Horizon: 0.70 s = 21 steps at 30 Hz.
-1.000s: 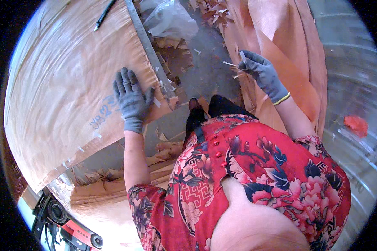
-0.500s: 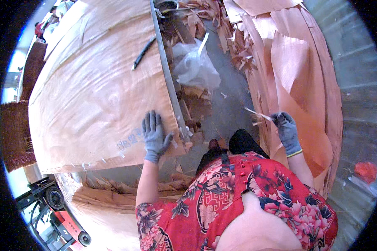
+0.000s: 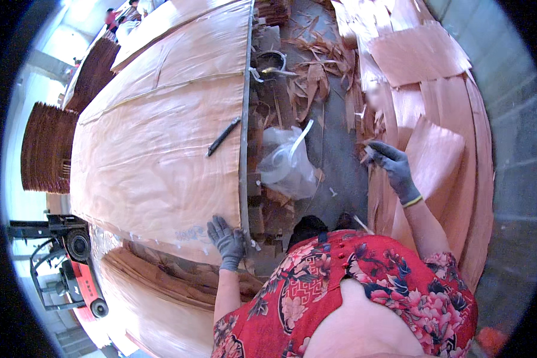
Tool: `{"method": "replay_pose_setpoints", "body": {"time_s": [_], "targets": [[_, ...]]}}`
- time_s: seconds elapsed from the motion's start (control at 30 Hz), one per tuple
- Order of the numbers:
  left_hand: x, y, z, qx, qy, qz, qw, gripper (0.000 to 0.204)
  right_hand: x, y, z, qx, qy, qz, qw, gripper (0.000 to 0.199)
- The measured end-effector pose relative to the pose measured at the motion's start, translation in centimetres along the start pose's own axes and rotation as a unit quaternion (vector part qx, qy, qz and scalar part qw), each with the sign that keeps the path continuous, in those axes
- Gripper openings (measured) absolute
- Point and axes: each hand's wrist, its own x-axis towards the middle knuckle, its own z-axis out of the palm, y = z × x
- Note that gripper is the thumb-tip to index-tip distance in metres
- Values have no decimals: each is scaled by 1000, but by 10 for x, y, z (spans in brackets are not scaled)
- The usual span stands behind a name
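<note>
The left hand (image 3: 227, 241), gloved grey, reaches forward with the forearm rising from the lower edge; its fingers lie spread and flat on the near corner of the veneer sheet (image 3: 161, 155), gripping nothing. The right hand (image 3: 392, 168), also gloved, stretches out to the side, fingers curled onto the edge of the veneer stack (image 3: 435, 137); whether they pinch a strip I cannot tell. The sheet is broad, pale orange, smooth, lying on the table at the left, with a dark tool (image 3: 223, 136) on it.
</note>
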Motion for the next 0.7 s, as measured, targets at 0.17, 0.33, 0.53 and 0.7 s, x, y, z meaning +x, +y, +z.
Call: {"method": "replay_pose_setpoints", "body": {"time_s": [0.17, 0.33, 0.53, 0.7], "targets": [[-40, -13, 6, -5, 16, -3, 1000, 74, 68, -13, 52, -5, -132, -44, 990, 35], [-94, -10, -11, -65, 52, 3, 997, 77, 89, -16, 106, 31, -197, -4, 980, 43], [-133, -2, -14, -131, 76, -64, 986, 77, 113, -6, 168, 9, -225, 19, 974, 36], [-138, 48, -26, -197, 135, -205, 949, 77, 155, 18, 193, 1, -239, 42, 970, 17]]}}
